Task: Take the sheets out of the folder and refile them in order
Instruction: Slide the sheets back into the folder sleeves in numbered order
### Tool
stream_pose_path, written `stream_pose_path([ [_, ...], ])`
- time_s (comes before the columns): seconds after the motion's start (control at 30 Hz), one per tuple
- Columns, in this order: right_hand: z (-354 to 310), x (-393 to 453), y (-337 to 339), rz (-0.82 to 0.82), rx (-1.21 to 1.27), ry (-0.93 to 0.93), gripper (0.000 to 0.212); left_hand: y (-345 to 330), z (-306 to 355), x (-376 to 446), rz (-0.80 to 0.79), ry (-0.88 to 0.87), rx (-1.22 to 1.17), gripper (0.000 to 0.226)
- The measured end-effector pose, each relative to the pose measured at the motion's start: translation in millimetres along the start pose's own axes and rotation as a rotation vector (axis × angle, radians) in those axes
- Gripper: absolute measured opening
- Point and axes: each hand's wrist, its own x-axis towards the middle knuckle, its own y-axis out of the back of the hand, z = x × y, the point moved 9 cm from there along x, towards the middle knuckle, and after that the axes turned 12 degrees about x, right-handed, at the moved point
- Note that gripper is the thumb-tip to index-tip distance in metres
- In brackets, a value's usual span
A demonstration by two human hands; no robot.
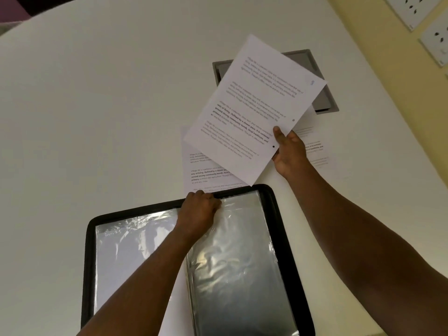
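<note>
Holding one printed sheet (252, 110) clear of the bench (97, 105), the right hand (288, 151) has its grip pinched on the sheet's near edge, thumb on top; a small handwritten mark sits in the sheet's far corner, too blurred to read. The left hand (198, 209) rests curled on the top rim of the open folder (283, 238), fingers closed on the upper edge of a clear sleeve (232, 263) there; whether it is parting the sleeve mouth cannot be told. Other loose sheets (206, 170) lie flat on the bench just beyond the folder, partly under the raised sheet, and more print shows to the right of the right hand. Both visible sleeves look empty, so judged state: removal done or nearly done, sorting and refiling in hand. Next move likely calls for confirming the page number, then squaring the sheet to the sleeve opening while the left hand holds the mouth open; thin film may crumple or snag the paper corner. Surface: plain white bench with a grey recessed hatch (322, 98) partly covered by the raised sheet. Room: pale yellow wall at right carrying white socket plates (436, 42).
</note>
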Motion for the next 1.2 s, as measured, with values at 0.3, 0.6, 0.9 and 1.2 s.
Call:
stream_pose_path([
  [0.3, 28.0, 2.2, -22.6, -0.046, -0.019, -0.032, 0.014, 5.0, -2.2, -2.4, 0.009, 0.068, -0.024, 0.005],
  [0.6, 25.1, 5.4, -13.1, -0.027, -0.047, 0.01, 0.012, -0.8, 1.4, -2.2, -0.055, 0.087, -0.048, 0.025],
  [0.9, 25.0, 6.2, -11.6, -0.03, -0.036, 0.027, 0.011, -12.2, 11.9, -10.8, -0.196, 0.102, -0.154, 0.014],
  [1.2, 52.4, -6.2, -24.6, -0.137, 0.011, -0.053, 0.015, -16.5, 3.4, -11.0, -0.168, 0.21, -0.272, 0.01],
])
